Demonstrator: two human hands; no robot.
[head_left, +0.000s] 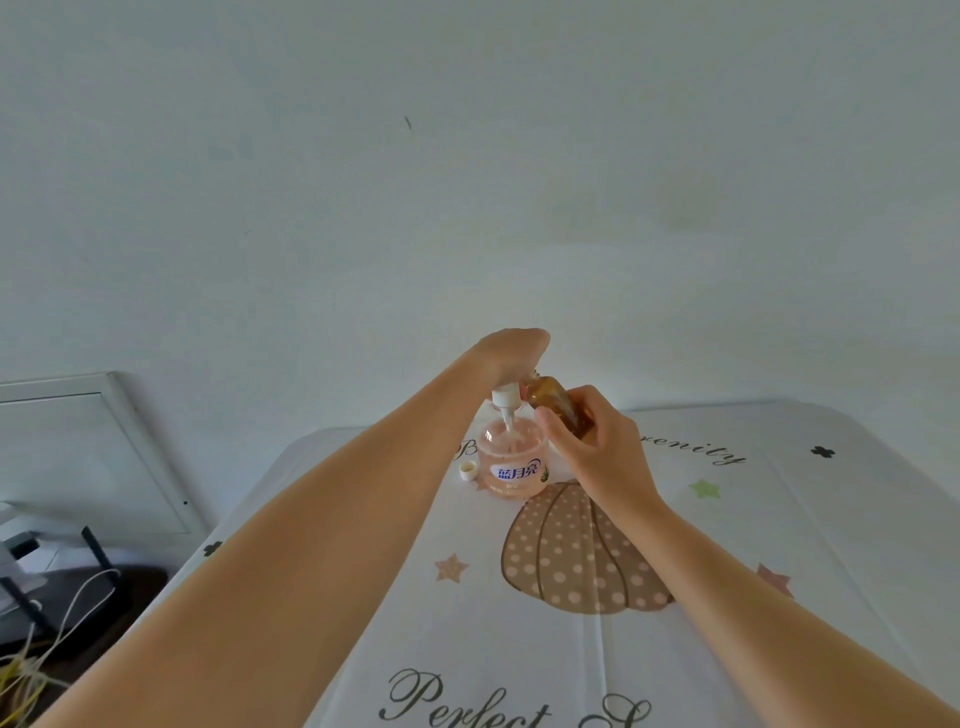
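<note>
A pale tablecloth (779, 545) with script lettering and a large dotted pumpkin print (571, 556) covers the table. The pink pump bottle (511, 462) stands upright on it, at the far tip of the pumpkin, its blue-lettered label facing the camera.

The left hand (511, 353) comes down from directly above the pump bottle, wrist bent. It covers the top of the white pump head (503, 397). Its fingers are hidden behind the wrist, so it probably holds the pump head, but I cannot tell how far it is closed.

The right hand (597, 447) is just right of the pump bottle, with its fingers and thumb curled around the amber bottle (558, 402). That small bottle is held in the air, above and right of the pump bottle's shoulder. Its long axis slants from the base in the palm, lower right, up to the neck at upper left. The neck points at the pump head and nearly meets it.

A small white cap (468, 471) lies open side up on the cloth, just left of the pump bottle's base.
</note>
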